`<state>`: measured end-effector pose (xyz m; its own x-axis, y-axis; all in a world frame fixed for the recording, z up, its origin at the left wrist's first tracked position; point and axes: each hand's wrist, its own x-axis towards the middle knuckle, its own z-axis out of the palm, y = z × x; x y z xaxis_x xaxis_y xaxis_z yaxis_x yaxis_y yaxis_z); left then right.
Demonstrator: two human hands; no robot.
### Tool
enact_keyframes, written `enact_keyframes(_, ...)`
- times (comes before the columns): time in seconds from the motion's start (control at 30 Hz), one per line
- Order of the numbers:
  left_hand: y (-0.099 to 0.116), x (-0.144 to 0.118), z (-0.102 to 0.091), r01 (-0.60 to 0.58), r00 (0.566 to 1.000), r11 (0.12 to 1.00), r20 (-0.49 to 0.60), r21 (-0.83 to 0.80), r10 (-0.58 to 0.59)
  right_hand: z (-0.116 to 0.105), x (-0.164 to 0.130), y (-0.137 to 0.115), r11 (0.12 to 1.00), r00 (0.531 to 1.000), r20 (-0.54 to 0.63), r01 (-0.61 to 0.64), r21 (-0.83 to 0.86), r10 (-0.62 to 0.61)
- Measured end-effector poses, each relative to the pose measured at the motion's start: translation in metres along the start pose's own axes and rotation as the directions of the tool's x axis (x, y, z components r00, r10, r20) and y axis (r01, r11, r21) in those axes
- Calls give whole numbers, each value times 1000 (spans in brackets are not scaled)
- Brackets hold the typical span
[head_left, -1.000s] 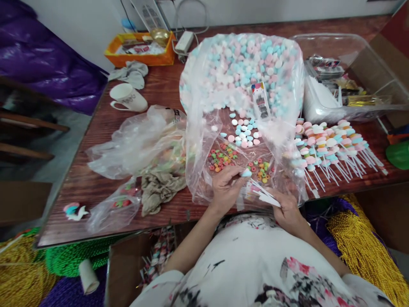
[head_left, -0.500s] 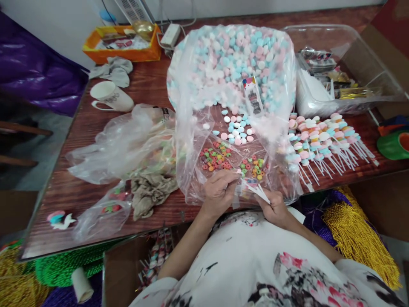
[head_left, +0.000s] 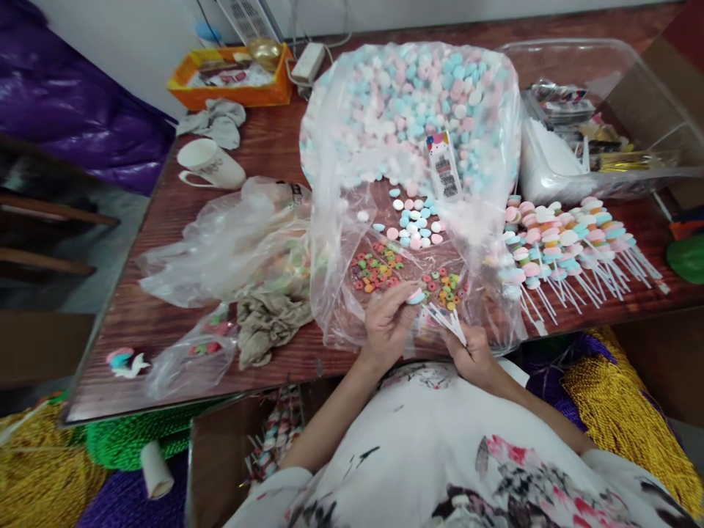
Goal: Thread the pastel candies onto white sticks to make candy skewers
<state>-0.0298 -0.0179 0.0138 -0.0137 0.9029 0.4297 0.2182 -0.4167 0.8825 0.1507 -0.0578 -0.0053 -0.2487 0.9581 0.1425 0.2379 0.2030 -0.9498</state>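
Note:
My left hand (head_left: 388, 323) pinches a pale pink and blue marshmallow (head_left: 415, 296) between thumb and fingertips. Close by on its right, my right hand (head_left: 469, 350) is closed around several white sticks (head_left: 448, 318), whose tips point up and left toward the marshmallow. Just beyond both hands, small colourful rings lie in two piles, a left pile (head_left: 379, 265) and a right pile (head_left: 444, 287), on clear plastic. Loose pastel marshmallows (head_left: 416, 218) lie past them, in front of a big clear bag of marshmallows (head_left: 407, 95) with a printed label (head_left: 443, 165).
Finished-looking marshmallow sticks (head_left: 566, 238) lie in rows at right, before a clear plastic tub (head_left: 605, 183). At left are plastic bags (head_left: 220, 242), a crumpled brown cloth (head_left: 269, 326), a white mug (head_left: 210, 163) and an orange box (head_left: 231, 94). Tasselled cords (head_left: 621, 403) hang below the table edge.
My left hand has drawn slightly away from the sticks, and the pinched marshmallow now shows clearly. The sticks in my right hand have fanned and tilted more upright. The camera view has shifted a little left.

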Motion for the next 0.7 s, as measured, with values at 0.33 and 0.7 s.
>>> enact_keyframes(0.33,-1,-31,20,-132,952,991,276,-25,134,2,-5,6,995,998,-62,11,103,-5)
enact_keyframes(0.7,-4,26,-23,251,968,968,-26,4,-251,-37,-5,31,975,868,-449,-154,163,212)
